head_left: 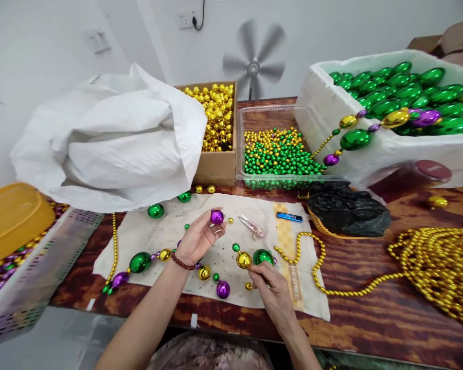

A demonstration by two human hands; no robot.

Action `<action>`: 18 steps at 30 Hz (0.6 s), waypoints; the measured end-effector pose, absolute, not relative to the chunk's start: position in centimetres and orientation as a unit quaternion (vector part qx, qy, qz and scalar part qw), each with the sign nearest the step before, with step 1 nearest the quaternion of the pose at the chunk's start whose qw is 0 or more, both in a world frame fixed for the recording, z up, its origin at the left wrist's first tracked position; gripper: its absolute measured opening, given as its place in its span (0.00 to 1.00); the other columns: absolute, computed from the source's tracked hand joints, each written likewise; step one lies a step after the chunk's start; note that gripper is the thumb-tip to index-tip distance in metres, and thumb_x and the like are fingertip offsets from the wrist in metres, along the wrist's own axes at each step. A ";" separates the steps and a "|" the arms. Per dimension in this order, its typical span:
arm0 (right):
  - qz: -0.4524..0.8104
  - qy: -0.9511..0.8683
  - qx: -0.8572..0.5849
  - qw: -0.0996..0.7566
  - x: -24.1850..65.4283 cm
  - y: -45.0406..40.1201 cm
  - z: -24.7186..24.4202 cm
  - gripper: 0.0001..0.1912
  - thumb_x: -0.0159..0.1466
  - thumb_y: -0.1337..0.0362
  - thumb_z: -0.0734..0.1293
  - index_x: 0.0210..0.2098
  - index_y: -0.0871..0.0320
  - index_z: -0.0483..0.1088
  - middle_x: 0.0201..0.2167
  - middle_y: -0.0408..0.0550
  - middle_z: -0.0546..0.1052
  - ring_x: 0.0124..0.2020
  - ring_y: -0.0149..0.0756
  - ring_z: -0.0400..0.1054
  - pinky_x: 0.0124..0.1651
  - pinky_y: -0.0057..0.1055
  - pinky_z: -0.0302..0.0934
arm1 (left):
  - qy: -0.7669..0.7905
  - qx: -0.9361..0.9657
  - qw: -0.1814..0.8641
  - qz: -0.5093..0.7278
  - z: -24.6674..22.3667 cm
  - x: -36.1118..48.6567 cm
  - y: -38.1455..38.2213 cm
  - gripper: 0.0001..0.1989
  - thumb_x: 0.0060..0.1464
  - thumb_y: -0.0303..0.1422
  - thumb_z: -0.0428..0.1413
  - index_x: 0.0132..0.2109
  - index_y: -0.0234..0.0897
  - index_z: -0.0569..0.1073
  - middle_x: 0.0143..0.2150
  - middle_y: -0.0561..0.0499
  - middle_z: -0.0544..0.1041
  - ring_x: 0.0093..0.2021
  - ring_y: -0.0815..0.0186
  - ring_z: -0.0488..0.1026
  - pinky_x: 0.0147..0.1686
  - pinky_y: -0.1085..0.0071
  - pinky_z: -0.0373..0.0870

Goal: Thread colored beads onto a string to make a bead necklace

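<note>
My left hand (200, 236), with a brown bead bracelet on the wrist, holds a shiny purple bead (216, 216) between thumb and fingers. From that bead a thin pale string or needle (229, 236) runs down to a small green bead (236, 247) and a gold bead (243, 260). My right hand (272, 290) pinches the beaded string at the gold bead's lower right edge. Behind those fingertips lies a large green bead (263, 257). A strung garland with a green oval bead (140, 262) and a loose-hanging purple bead (223, 289) passes beneath my left wrist.
Scissors (250, 225) and a blue cutter (289, 217) lie on the pale cloth (162, 288). Behind stand a carton (216, 167) of gold beads, a clear tub (278, 178) and a foam box (420, 154). Gold bead chain (440, 272) heaps at right; a fan (253, 68) spins behind.
</note>
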State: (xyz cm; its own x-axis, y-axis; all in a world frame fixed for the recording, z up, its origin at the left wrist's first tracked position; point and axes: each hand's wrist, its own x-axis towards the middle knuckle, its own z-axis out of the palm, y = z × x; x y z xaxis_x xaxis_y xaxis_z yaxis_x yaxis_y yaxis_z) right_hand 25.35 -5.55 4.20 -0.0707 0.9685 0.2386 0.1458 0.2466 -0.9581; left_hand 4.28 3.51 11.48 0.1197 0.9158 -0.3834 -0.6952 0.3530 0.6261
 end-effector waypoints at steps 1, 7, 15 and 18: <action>0.408 -0.606 -0.459 0.505 25.3 -5.5 4.2 0.06 0.67 0.67 0.67 0.37 0.55 0.78 0.26 0.44 0.73 0.29 0.33 0.69 0.30 0.27 0.62 | 0.372 0.155 0.732 0.549 11.5 4.3 3.5 0.13 0.57 0.33 0.63 0.48 0.32 0.78 0.38 0.47 0.80 0.36 0.65 0.78 0.40 0.67 0.77; 0.407 -0.595 -0.478 0.502 24.7 -5.3 4.4 0.07 0.67 0.65 0.67 0.34 0.55 0.77 0.25 0.42 0.70 0.27 0.31 0.67 0.29 0.25 0.60 | 0.394 0.234 0.708 0.538 11.8 4.6 3.1 0.15 0.52 0.33 0.67 0.47 0.34 0.80 0.39 0.48 0.80 0.36 0.66 0.78 0.41 0.68 0.76; 0.528 -0.452 -0.508 0.509 22.9 -5.0 4.2 0.11 0.65 0.56 0.68 0.32 0.57 0.75 0.22 0.42 0.70 0.18 0.28 0.62 0.20 0.25 0.57 | 0.418 0.303 0.677 0.524 11.6 7.2 0.9 0.15 0.53 0.38 0.66 0.47 0.39 0.81 0.42 0.47 0.80 0.40 0.66 0.75 0.42 0.70 0.73; 0.574 -0.393 -0.501 0.514 23.0 -5.1 4.1 0.14 0.62 0.52 0.70 0.31 0.57 0.73 0.20 0.42 0.71 0.16 0.28 0.60 0.19 0.25 0.57 | 0.434 0.363 0.660 0.494 11.4 6.9 1.1 0.19 0.55 0.44 0.64 0.49 0.39 0.81 0.46 0.44 0.80 0.42 0.64 0.75 0.44 0.68 0.73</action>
